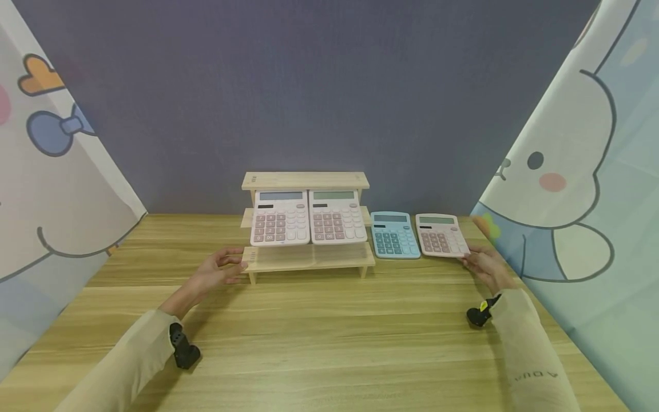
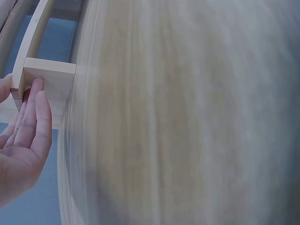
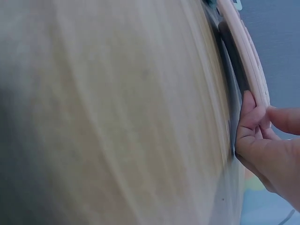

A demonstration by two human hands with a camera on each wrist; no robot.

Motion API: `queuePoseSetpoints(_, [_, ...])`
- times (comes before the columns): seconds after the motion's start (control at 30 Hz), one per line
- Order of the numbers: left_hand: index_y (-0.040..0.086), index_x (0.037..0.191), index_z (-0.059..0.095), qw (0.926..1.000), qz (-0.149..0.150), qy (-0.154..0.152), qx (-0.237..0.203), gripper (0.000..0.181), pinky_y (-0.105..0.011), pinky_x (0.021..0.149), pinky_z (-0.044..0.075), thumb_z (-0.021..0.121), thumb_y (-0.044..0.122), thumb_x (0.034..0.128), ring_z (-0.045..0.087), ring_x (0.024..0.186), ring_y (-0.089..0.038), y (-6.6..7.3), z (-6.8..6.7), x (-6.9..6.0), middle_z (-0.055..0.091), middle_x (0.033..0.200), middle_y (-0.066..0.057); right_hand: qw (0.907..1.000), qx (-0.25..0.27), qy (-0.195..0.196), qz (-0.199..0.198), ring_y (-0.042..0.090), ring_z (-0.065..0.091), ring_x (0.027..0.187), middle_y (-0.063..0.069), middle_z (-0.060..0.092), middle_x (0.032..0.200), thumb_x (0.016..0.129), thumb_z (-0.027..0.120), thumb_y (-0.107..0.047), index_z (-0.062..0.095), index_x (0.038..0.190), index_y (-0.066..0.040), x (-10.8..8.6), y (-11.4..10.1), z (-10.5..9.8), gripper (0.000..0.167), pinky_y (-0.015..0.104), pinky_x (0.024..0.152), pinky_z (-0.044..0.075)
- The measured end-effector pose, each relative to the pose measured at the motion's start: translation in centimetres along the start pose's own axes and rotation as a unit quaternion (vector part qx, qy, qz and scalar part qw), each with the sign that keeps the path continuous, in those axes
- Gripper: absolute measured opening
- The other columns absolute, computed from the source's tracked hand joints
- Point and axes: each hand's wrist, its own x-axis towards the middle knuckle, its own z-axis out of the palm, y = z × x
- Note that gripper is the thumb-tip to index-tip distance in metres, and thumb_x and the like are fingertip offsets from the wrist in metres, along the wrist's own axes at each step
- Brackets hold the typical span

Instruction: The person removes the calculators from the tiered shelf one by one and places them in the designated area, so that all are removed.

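Observation:
A small wooden rack (image 1: 309, 258) stands on the table in the head view. Two pink calculators (image 1: 280, 220) lean side by side on it. My left hand (image 1: 218, 269) grips the left end of its lower front board. In the left wrist view, the thumb is at the board's outer side and the fingers (image 2: 30, 119) reach beneath it. To the right of the rack lies a blue calculator (image 1: 395, 236). Beside that, my right hand (image 1: 486, 266) pinches the near right corner of another pink calculator (image 1: 441, 236). Its edge (image 3: 251, 61) shows raised off the table in the right wrist view.
The wooden table (image 1: 329, 337) runs back to a dark blue-grey panel (image 1: 319, 91). Cartoon-printed cloths hang at the left (image 1: 56, 189) and right (image 1: 571, 189) sides. A small black device (image 1: 183, 346) sits at each wrist.

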Motion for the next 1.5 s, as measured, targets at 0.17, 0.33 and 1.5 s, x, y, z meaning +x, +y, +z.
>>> queuePoseSetpoints(0.17, [-0.002, 0.138, 0.028, 1.0000, 0.001, -0.003, 0.000, 0.064, -0.038, 0.084, 0.054, 0.060, 0.023, 0.0892, 0.058, 0.101, -0.028, 0.0, 0.0, 0.0, 0.040, 0.128, -0.028, 0.9990, -0.038, 0.020, 0.005, 0.003, 0.058, 0.074, -0.008, 0.058, 0.083, 0.089, 0.033, 0.014, 0.001, 0.139, 0.016, 0.4, 0.1, -0.1, 0.059, 0.013, 0.067, 0.050])
queuePoseSetpoints(0.33, [-0.002, 0.138, 0.028, 1.0000, 0.002, -0.002, 0.002, 0.064, -0.037, 0.084, 0.054, 0.060, 0.024, 0.0892, 0.057, 0.103, -0.029, 0.0, 0.0, -0.1, 0.039, 0.129, -0.028, 0.9982, -0.058, 0.014, 0.007, 0.001, 0.059, 0.074, -0.010, 0.056, 0.082, 0.090, 0.035, 0.013, -0.002, 0.138, 0.015, 0.7, 0.2, -0.1, 0.061, 0.013, 0.069, 0.050])
queuePoseSetpoints(1.5, [-0.001, 0.138, 0.029, 1.0000, 0.003, -0.003, -0.001, 0.063, -0.036, 0.083, 0.055, 0.061, 0.024, 0.0889, 0.059, 0.095, -0.019, 0.1, 0.0, 0.0, 0.040, 0.128, -0.028, 0.9823, -0.187, 0.000, 0.005, -0.004, 0.055, 0.075, -0.009, 0.050, 0.088, 0.088, 0.046, 0.010, 0.002, 0.137, 0.019, 1.9, 0.2, -0.7, 0.066, 0.012, 0.070, 0.050])
